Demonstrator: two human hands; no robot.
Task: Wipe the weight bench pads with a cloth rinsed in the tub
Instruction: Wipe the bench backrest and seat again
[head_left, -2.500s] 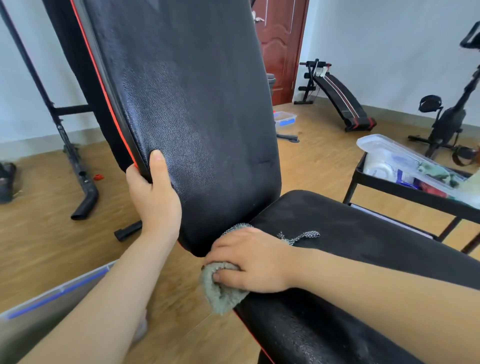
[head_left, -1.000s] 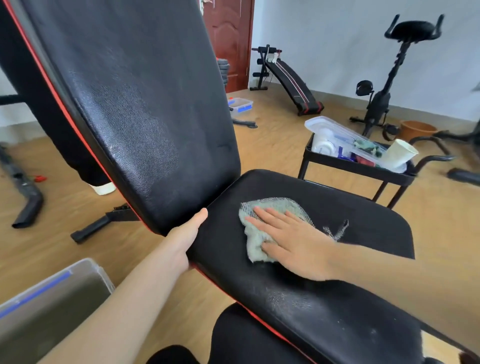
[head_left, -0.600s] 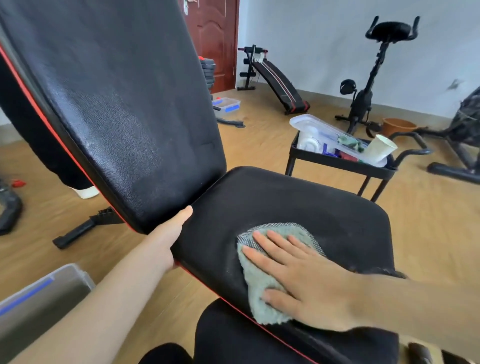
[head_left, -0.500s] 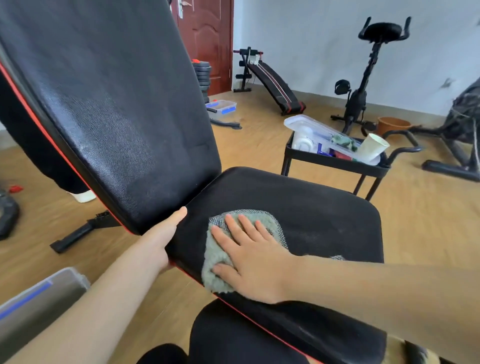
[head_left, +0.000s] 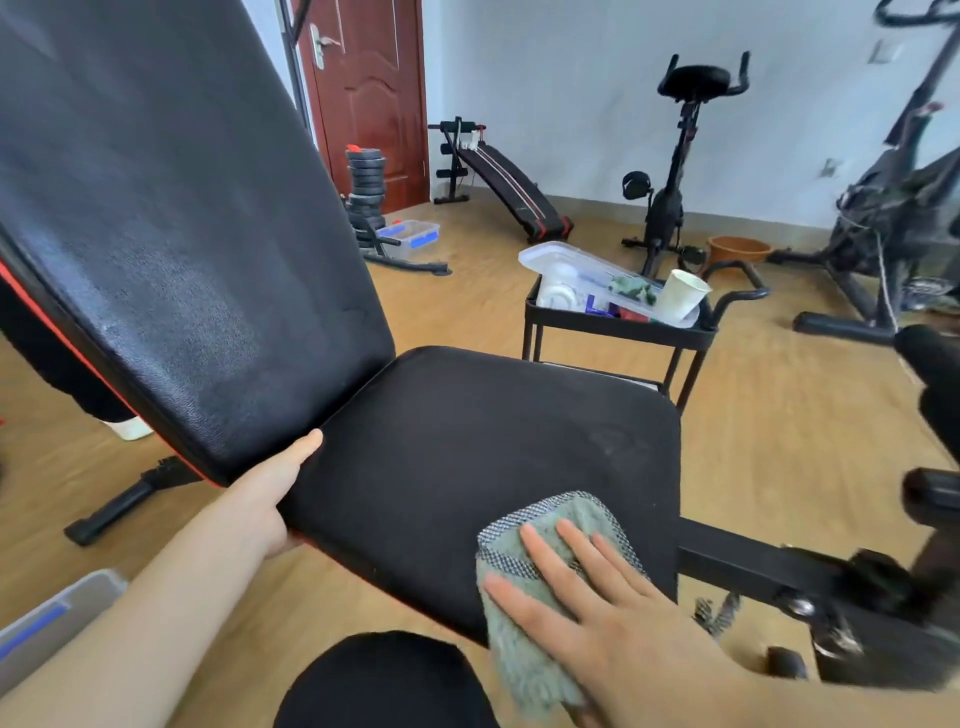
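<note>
The right hand (head_left: 597, 597) lies flat, fingers spread, pressing one grey-green cloth (head_left: 524, 587) onto the near right corner of the seat pad (head_left: 467, 447), and part of the cloth hangs over the pad's front edge. The left hand (head_left: 265, 499) is open too, palm braced against the seat's left edge just below the upright back pad (head_left: 182, 234). With only a flat palm on it, the cloth could slide off that corner and drop to the floor, picking up grit. The far half of the seat might also be skipped. I count two pads, one cloth, two hands, and one tub corner (head_left: 47, 618) at the lower left, well apart from the cloth.
</note>
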